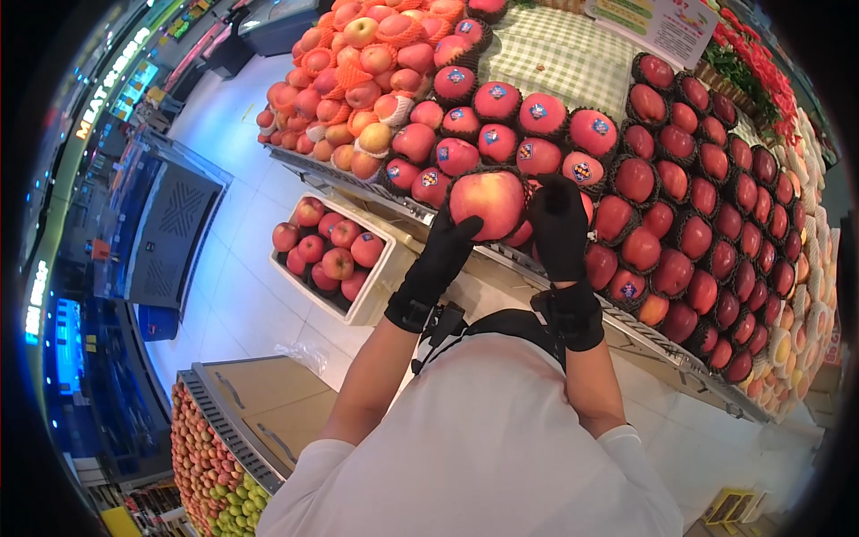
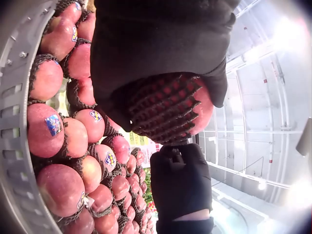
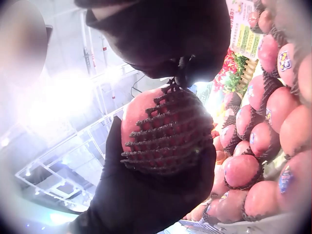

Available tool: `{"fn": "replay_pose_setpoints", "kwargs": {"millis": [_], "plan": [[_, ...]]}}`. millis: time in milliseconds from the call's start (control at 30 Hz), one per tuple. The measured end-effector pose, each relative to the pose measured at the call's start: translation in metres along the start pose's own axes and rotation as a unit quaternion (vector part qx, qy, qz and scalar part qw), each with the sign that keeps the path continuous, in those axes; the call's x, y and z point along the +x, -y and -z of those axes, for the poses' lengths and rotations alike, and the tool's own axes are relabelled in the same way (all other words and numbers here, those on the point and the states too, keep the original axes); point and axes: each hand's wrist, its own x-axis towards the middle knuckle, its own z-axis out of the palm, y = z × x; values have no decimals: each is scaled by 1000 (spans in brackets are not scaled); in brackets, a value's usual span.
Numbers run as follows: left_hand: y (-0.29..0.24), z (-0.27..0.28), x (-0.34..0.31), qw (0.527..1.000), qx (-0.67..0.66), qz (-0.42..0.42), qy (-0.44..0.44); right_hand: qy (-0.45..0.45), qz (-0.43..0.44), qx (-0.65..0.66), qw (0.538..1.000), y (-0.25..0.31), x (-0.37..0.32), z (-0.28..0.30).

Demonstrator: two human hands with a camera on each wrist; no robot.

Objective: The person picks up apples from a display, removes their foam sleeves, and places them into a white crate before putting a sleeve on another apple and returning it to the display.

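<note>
A large red-and-yellow apple (image 1: 488, 204) is in my black-gloved left hand (image 1: 440, 255), held up in front of the display, with the thumb across its near side. A black foam net (image 2: 163, 109) covers much of the apple and leaves one side bare. My right hand (image 1: 561, 228), gloved in black too, is beside the apple with its fingers curled. In the right wrist view, the right fingertips (image 3: 183, 73) pinch the end of the net (image 3: 163, 134), whose strands draw up to a point there. The left hand (image 3: 146, 200) cups the apple from below in that view.
Rows of netted apples (image 1: 676, 233) fill the sloping stand, edged by a metal rail (image 1: 653, 345). Peach-coloured fruit (image 1: 358, 63) is piled at its left. A white crate (image 1: 380, 286) of apples stands on the floor. A checked cloth (image 1: 555, 58) and a sign (image 1: 658, 27) lie behind.
</note>
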Motion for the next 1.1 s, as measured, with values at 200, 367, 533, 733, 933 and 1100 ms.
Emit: {"fn": "replay_pose_setpoints", "kwargs": {"millis": [200, 367, 533, 733, 933, 1100], "plan": [[3, 10, -6, 998, -55, 21, 19, 78, -76, 69, 992, -20, 1, 7], [-4, 3, -7, 999, -22, 21, 15, 159, -204, 213, 942, -34, -10, 10], [-1, 12, -1, 989, 151, -9, -2, 166, -270, 220, 923, -61, -14, 17], [-19, -10, -5, 970, 236, -53, -20, 167, -194, 218, 942, -17, -19, 10], [-23, -14, -3, 966, 254, -34, -30, 150, -184, 204, 950, -15, -20, 11], [-24, -17, -5, 965, 260, -26, -35, 152, -122, 182, 964, -10, -15, 10]]}}
